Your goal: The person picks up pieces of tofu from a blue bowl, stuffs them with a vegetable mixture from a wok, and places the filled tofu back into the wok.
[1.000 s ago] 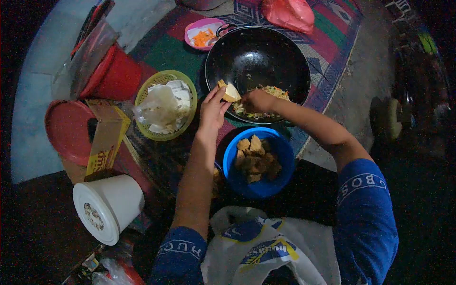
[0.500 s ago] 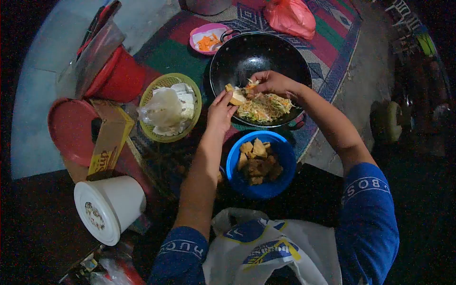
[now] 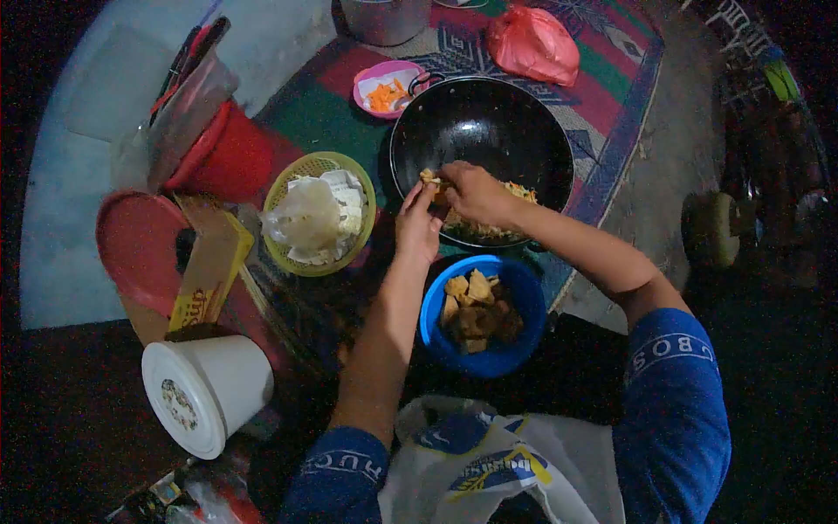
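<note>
My left hand (image 3: 417, 229) holds a piece of fried tofu (image 3: 429, 176) over the near left rim of a black wok (image 3: 476, 131). My right hand (image 3: 478, 194) is closed, its fingertips against the tofu; what they pinch is hidden behind the hand. Under my right hand and wrist, a mix of bean sprouts and shredded vegetables (image 3: 521, 192) lies in the wok, partly covered from view. Closer to me stands a blue bowl (image 3: 427, 325) with several browned tofu pieces (image 3: 478, 286).
Left of the wok is a yellow-green basket (image 3: 370, 210) with paper and a plastic bag. A pink bowl of orange strips (image 3: 384, 94) and a red plastic bag (image 3: 534, 45) lie beyond. A white lidded bucket (image 3: 209, 389), cardboard box (image 3: 209, 271) and red bucket (image 3: 229, 148) stand left.
My right hand has moved left from above the vegetable mix, bringing shredded vegetables to the tofu in my left hand. The whole view has shifted slightly.
</note>
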`<action>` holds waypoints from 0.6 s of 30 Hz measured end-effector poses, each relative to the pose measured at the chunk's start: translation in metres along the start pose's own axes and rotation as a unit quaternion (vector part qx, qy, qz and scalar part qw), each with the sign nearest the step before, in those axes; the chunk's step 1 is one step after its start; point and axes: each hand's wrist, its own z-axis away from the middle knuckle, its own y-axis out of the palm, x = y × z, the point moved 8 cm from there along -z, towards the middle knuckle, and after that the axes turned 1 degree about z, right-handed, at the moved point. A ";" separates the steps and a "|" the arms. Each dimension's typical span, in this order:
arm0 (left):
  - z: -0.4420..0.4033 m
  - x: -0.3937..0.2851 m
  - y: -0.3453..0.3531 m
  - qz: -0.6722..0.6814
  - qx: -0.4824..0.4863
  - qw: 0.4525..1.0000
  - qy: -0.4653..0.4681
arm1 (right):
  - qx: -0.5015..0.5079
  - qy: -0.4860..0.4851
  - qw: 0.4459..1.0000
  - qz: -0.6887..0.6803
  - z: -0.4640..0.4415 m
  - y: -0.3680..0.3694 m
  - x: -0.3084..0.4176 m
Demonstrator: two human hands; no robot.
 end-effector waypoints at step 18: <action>0.004 -0.018 0.015 0.045 0.092 0.986 0.128 | -0.017 -0.056 0.992 0.110 0.003 -0.008 0.024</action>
